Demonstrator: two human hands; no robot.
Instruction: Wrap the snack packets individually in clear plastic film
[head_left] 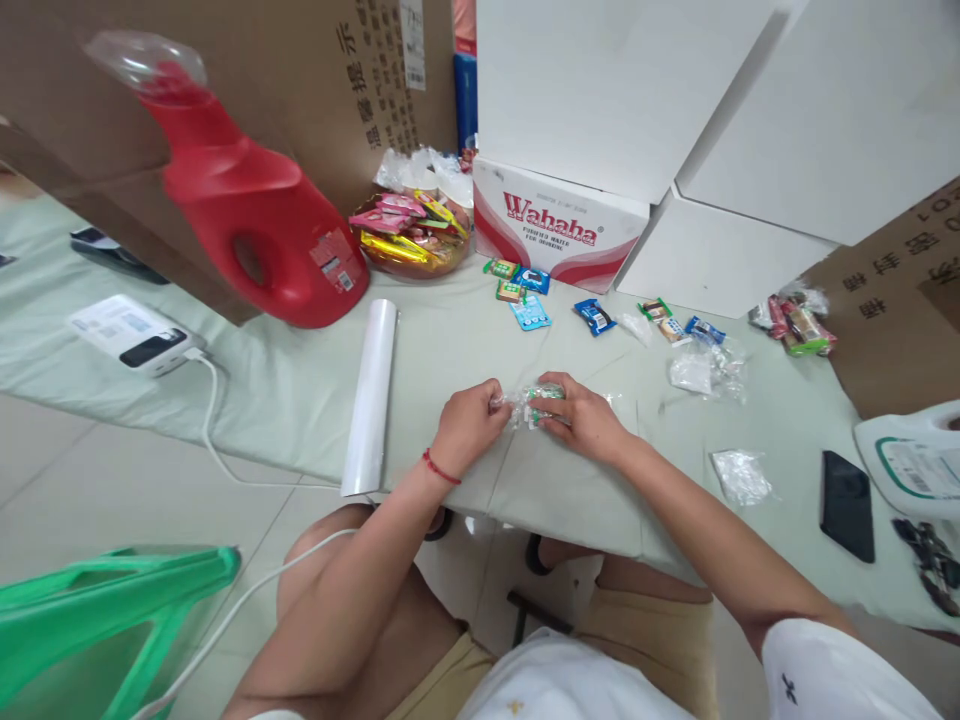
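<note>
Near front of table (435,345): clear plastic (514,411) and green-marked packet (553,391), between both hands. In left hand (474,425): gathered end of plastic, pinched. In right hand (576,418): packet, under curled fingers. Cannot tell whether fully enclosed. Judged best for sound work: steady packet with right, work plastic gently with left, avoid tearing thin film, keep low over table.

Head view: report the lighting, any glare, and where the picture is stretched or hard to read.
Head view: light looks soft and fairly even; head view: bright glints on the crumpled clear wrapper by the phone; head view: the red jug leans outward, probably lens distortion; head view: print on the held packet is too small to read.
</note>
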